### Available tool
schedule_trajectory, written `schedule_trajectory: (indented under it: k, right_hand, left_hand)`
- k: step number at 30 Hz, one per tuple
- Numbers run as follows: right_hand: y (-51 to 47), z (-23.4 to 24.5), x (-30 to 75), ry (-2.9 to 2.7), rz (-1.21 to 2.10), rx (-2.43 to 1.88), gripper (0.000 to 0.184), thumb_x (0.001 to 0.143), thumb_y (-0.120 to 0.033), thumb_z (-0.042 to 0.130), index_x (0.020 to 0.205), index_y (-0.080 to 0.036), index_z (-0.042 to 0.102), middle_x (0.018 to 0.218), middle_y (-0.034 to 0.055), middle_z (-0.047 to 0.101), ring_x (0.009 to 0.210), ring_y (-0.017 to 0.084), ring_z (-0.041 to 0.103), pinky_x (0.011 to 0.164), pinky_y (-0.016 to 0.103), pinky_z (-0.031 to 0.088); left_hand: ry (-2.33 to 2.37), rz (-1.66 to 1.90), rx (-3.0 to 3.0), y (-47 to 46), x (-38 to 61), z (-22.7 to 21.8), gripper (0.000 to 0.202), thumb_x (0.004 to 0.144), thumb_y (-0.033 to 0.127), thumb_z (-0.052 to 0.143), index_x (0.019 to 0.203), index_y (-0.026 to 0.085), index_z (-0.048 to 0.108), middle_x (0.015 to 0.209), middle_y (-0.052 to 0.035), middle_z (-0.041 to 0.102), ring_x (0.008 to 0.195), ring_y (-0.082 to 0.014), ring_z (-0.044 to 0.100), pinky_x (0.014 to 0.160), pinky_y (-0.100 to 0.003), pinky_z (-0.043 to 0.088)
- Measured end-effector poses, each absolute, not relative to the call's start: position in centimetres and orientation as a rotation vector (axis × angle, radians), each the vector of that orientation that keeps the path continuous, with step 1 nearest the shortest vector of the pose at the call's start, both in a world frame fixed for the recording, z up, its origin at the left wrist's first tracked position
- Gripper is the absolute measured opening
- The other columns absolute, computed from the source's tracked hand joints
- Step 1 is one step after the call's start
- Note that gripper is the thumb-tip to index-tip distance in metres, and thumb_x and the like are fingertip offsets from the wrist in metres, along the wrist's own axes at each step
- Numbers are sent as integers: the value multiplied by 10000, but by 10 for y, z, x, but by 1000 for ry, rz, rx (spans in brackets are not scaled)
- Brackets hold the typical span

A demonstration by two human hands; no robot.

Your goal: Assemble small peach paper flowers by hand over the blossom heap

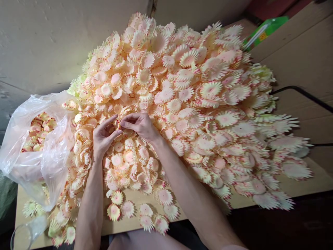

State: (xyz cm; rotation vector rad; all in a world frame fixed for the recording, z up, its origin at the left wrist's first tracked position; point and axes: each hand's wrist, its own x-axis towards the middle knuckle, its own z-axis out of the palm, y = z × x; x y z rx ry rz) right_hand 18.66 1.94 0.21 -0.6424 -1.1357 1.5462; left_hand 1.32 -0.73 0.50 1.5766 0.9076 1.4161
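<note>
Right in the middle of the desk (319,182) sits 1 huge heap (203,90) of pink-and-cream fabric flower heads, way too many to count, and it covers most of the top. Both hands are at the near-left side of that pile. That's 2 bare hands with 2 bare forearms coming up from the bottom edge.

The left hand (104,133) and the right hand (142,125) meet fingertip to fingertip over 1 flower head (122,130). Each grip is pinched shut on it, the left from the left and the right from above with its fingers curled. The flower head itself is mostly hidden behind the fingers, so I can't tell its shape or whether it's more than 1 layer. It's held just above the heap, touching or nearly touching the flowers under it.

Other stuff around:
- 1 clear plastic bag (52,152) on the left, mouth open, pressed against the heap, with a smaller batch of the same flowers (39,130) inside
- 1 clear cup (22,236) at the near-left corner, only partly in view
- 1 green box (265,31) at the far right, behind the heap
- 1 black cable (301,92) running off the right side, well apart from the hands

A loose scatter of single flowers (145,210) lies flat along the near edge of the desk, between the 2 forearms and just beside them.
</note>
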Motion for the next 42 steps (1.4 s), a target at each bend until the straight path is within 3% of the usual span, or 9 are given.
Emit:
schedule_trajectory:
  k: [6, 11, 14, 18, 21, 27, 38, 42]
  right_hand:
    - [18, 5, 184, -1106, 1585, -639, 315, 574, -319, 908, 762, -134, 737, 784, 39, 727, 692, 110, 669, 678, 220, 576]
    - [18, 3, 185, -1135, 1549, -648, 301, 674, -386, 850, 805, -137, 743, 819, 54, 735, 718, 129, 686, 705, 250, 598]
    - [21, -1, 186, -1121, 1548, -623, 364, 656, -375, 868, 901, -142, 731, 871, 59, 740, 757, 145, 704, 742, 279, 614]
    - [21, -2, 186, -1077, 1593, -623, 430, 636, -374, 882, 949, -138, 705, 821, 50, 736, 694, 150, 711, 681, 274, 623]
    - [20, 0, 186, -1059, 1610, -618, 436, 620, -373, 890, 928, -130, 700, 790, 52, 737, 654, 154, 710, 641, 262, 622]
    - [19, -4, 186, -1054, 1607, -565, 403, 642, -335, 887, 942, -133, 708, 786, 45, 740, 662, 145, 712, 654, 247, 624]
    - [22, -7, 186, -1061, 1642, -539, 396, 613, -341, 904, 898, -132, 724, 797, 42, 739, 669, 132, 708, 678, 236, 620]
    - [22, -6, 186, -1062, 1661, -516, 370, 647, -346, 887, 905, -136, 725, 839, 47, 744, 691, 132, 713, 726, 265, 629]
  left_hand:
    - [890, 1388, 1570, -6, 11, 1, 551, 692, 149, 846, 1216, 246, 708, 1337, -107, 639, 1209, -232, 635, 968, -291, 562]
    - [908, 1429, 1584, -6, 12, 2, 525, 696, 158, 845, 1196, 256, 720, 1310, -93, 659, 1197, -214, 641, 992, -294, 551]
    - [941, 1413, 1555, -6, 12, 4, 539, 697, 183, 850, 1214, 246, 711, 1303, -97, 664, 1178, -220, 651, 992, -315, 554]
    - [965, 1349, 1518, -5, 10, 4, 561, 715, 211, 841, 1255, 226, 688, 1326, -109, 648, 1201, -237, 638, 1038, -353, 528]
    - [915, 1291, 1495, -5, 8, 3, 541, 747, 203, 818, 1267, 261, 679, 1347, -88, 638, 1234, -224, 619, 1034, -321, 524]
    - [911, 1225, 1465, -6, 6, 2, 504, 791, 238, 789, 1278, 254, 660, 1380, -93, 614, 1321, -239, 555, 1090, -339, 482]
    - [844, 1236, 1430, -7, 5, 1, 466, 799, 249, 783, 1252, 257, 674, 1362, -101, 626, 1290, -229, 583, 992, -274, 538]
    - [855, 1249, 1446, -6, 2, -2, 491, 790, 289, 790, 1265, 247, 671, 1358, -118, 626, 1288, -250, 585, 998, -304, 545]
